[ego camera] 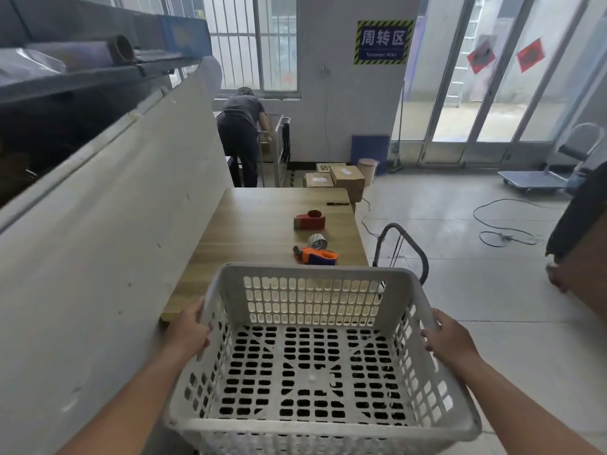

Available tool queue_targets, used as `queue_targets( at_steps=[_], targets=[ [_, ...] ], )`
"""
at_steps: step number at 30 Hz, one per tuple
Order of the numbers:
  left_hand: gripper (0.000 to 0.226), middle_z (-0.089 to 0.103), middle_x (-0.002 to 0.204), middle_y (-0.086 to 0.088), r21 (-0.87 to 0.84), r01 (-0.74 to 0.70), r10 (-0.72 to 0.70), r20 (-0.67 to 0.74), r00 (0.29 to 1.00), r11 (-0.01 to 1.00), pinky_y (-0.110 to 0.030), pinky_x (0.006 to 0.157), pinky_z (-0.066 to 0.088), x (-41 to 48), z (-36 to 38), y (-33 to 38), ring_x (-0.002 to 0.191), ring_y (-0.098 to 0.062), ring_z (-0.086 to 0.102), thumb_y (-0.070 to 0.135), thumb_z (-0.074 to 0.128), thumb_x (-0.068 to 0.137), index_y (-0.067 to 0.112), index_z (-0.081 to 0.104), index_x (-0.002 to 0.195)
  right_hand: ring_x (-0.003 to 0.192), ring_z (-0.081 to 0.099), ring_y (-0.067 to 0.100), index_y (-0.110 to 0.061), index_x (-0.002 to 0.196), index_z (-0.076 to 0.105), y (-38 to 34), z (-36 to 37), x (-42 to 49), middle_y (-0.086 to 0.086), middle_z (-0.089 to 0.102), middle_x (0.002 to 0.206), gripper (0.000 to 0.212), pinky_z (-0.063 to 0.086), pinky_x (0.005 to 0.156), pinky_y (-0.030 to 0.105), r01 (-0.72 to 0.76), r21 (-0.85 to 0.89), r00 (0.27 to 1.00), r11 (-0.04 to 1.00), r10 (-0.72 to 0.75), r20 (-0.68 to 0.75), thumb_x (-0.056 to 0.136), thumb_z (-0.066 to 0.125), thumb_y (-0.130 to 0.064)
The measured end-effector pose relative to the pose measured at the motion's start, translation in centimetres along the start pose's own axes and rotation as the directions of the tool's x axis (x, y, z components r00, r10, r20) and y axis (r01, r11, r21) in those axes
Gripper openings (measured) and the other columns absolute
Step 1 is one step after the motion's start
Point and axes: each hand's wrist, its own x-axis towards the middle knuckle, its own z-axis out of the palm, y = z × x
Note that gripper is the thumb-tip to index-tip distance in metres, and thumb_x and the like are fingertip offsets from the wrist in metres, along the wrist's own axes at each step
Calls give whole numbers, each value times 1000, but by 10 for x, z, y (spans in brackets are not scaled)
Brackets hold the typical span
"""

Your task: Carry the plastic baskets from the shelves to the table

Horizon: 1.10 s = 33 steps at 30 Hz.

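Observation:
I hold an empty grey plastic basket [315, 356] with slotted walls and floor, level in front of me. My left hand [189, 330] grips its left rim and my right hand [448, 336] grips its right rim. The basket's far end overlaps the near edge of the wooden table [256, 224], which stretches away ahead. Whether the basket touches the table cannot be told.
On the table lie a red tape dispenser [309, 220], an orange tape dispenser [317, 252] and a black pen [337, 203]. A white panel [98, 241] runs along the left under dark shelves [65, 77]. A trolley handle [402, 247] stands right of the table; a person [241, 136] bends over beyond, near cardboard boxes [345, 178].

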Motion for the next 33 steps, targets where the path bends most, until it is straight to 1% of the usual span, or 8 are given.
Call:
queue_targets(
  at_steps=[11,18,21,25,27,28,30,33],
  targets=[
    [74,68,93,-4,47,63,-63,17,998,997,-30,46,49,12,9,1,62,-25,68,-3,54,92,24,30,156,54,67,16,-29,101,63,11,-3,19,0,69,71,27,52,59,31,14,-54,1000,998,-12,27,84,58,-9],
    [72,66,95,-5,45,69,-70,12,997,997,-36,54,55,13,12,1,67,-28,68,-3,55,93,22,30,156,62,67,22,-24,99,61,17,-2,23,4,69,72,19,53,63,34,19,-69,999,997,-16,31,86,56,-11],
    [74,69,95,-5,52,57,-57,13,998,997,-30,47,52,14,11,-2,67,-27,70,-2,55,93,25,30,156,65,67,23,-23,104,60,19,-1,24,4,69,74,21,54,65,34,15,-68,999,998,-12,42,87,56,-12],
    [76,71,93,-4,94,44,-49,47,998,995,-31,55,53,18,10,-9,68,-20,72,7,58,94,30,24,158,77,67,24,-26,126,54,22,-4,25,1,70,91,37,50,67,33,10,-104,997,995,-2,77,90,53,-19],
    [81,70,111,-6,177,7,-28,112,993,984,-32,61,55,16,8,-9,80,-21,72,16,59,95,32,14,160,93,65,28,-30,142,40,21,-5,23,4,67,113,51,48,72,36,20,-174,993,985,0,117,92,52,-29],
    [83,64,129,-9,230,-10,-18,119,993,973,-34,70,56,15,6,-7,97,-25,70,20,59,95,33,9,160,104,62,30,-32,147,33,19,-7,22,6,62,126,58,48,77,37,22,-201,993,979,3,120,92,52,-34],
    [86,34,159,-10,323,-61,27,108,994,944,-41,93,49,17,2,-5,134,-31,47,29,58,95,34,1,160,124,53,31,-32,153,25,10,-13,25,6,48,145,69,46,90,42,58,-195,996,979,-43,80,92,56,-38],
    [91,5,167,-5,386,-73,32,111,993,920,-42,106,38,10,8,-11,148,-27,24,36,57,96,33,-10,158,137,42,28,-32,154,25,7,-8,17,4,37,155,74,40,104,44,178,-161,984,971,-179,11,90,61,-33]
  ],
)
